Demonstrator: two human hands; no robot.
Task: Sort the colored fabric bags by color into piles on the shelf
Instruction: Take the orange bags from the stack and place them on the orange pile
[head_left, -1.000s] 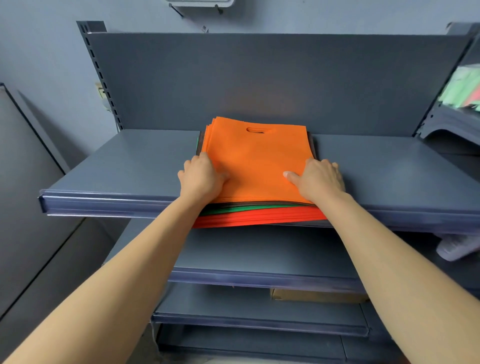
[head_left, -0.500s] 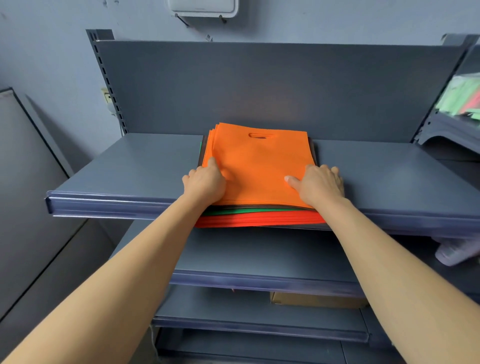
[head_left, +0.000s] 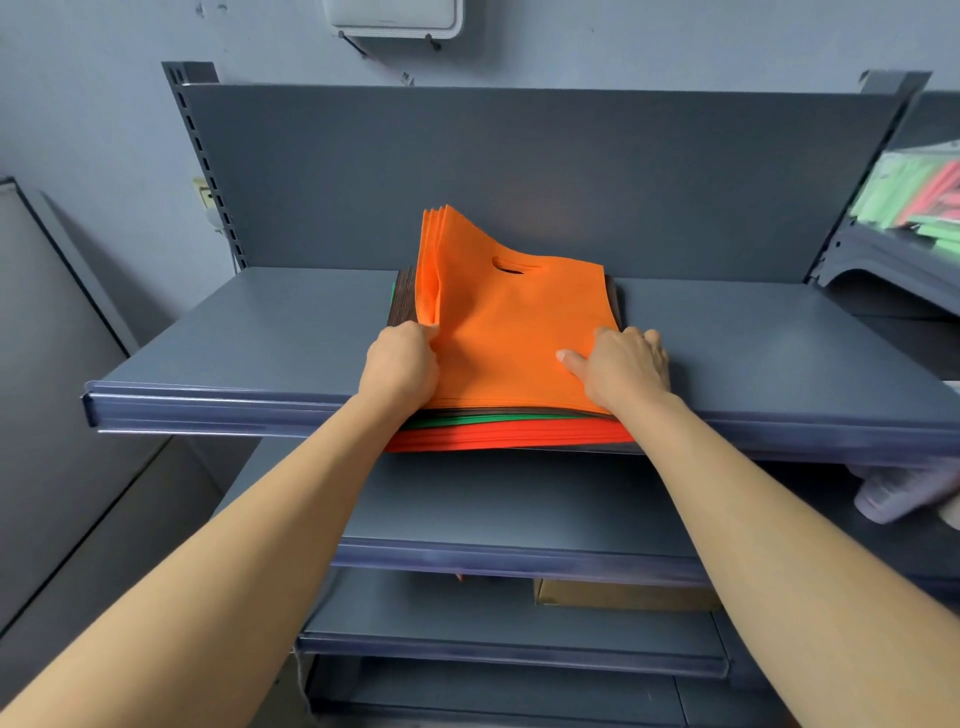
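Note:
A stack of flat fabric bags lies in the middle of the top grey shelf (head_left: 234, 338), overhanging its front edge. Several orange bags (head_left: 514, 332) with a cut-out handle are on top; beneath them are dark brown bags (head_left: 404, 301), a thin green layer (head_left: 467, 422) and red bags (head_left: 519, 436). My left hand (head_left: 402, 364) pinches the left edge of the orange bags and lifts it, so their far left corner stands up. My right hand (head_left: 623, 366) grips the right front part of the orange bags, thumb on top, fingers at their edge.
The shelf has a grey back panel (head_left: 571, 182) and bare surface on both sides of the stack. Lower shelves (head_left: 493, 499) sit below, with a cardboard box (head_left: 623, 595) underneath. A neighbouring rack at right holds green and red bags (head_left: 919, 197). A grey cabinet (head_left: 52, 364) stands at left.
My left hand has closed on the left edge of the orange bags and raised it; the far left corner now stands up off the brown bags. My right hand stays in place.

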